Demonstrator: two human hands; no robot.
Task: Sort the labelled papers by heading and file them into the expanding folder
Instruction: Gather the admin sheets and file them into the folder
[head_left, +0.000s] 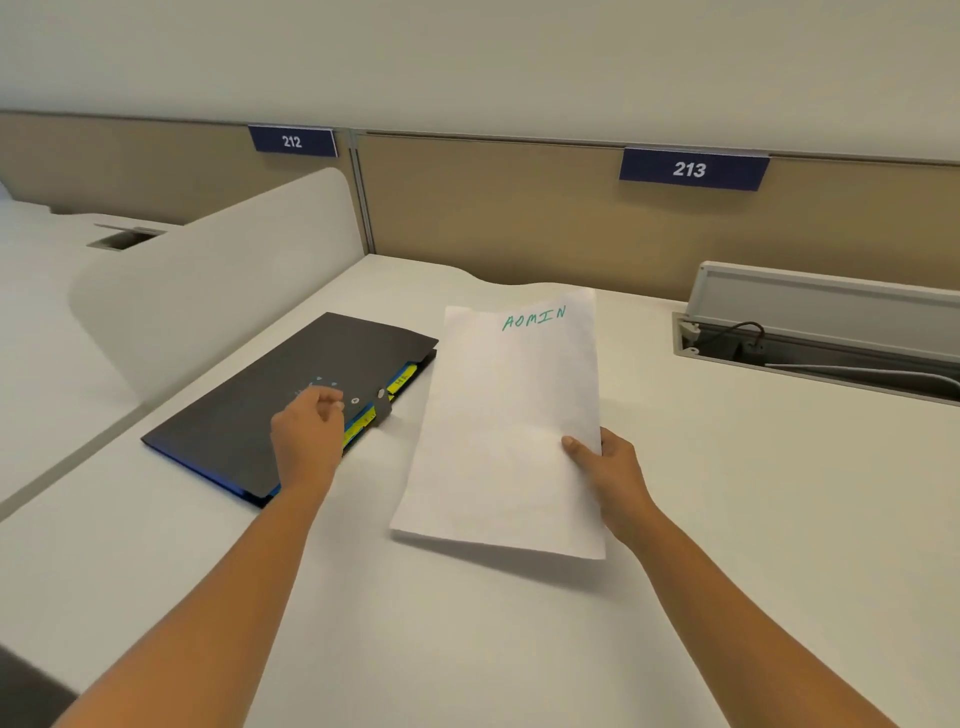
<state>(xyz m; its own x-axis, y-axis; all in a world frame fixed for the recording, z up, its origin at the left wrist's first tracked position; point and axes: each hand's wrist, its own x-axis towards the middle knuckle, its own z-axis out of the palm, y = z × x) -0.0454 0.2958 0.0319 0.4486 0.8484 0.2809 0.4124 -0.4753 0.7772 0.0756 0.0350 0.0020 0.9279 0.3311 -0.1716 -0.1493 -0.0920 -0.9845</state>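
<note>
counter (727, 519): white, carries folder + paper
partition (519, 218): tan panel along far edge of counter
divider (234, 291): white, rounded corner, stands on left just beyond folder
cable trough (810, 338): far right, sunk in counter, lid up, dark cable inside
folder (249, 415): black w/ blue edge, lies flat on counter, left of centre, flap down
paper (509, 431): white, "ADMIN" in green at far end, just right of folder; near edge off counter, shadow under it; one sheet or several, can't tell
sign 213 (691, 169): navy, on partition top, right
sign 212 (292, 141): navy, on partition top, left
right grip (608, 473): holds paper at its right edge, thumb on top, fingers under
left grip (306, 431): over folder cover near strap, fingers curled + blurred; pinching anything or not, can't tell
yellow tabs (402, 379): poke out of folder's right edge
strap (383, 405): grey, w/ snap, across folder's right edge
</note>
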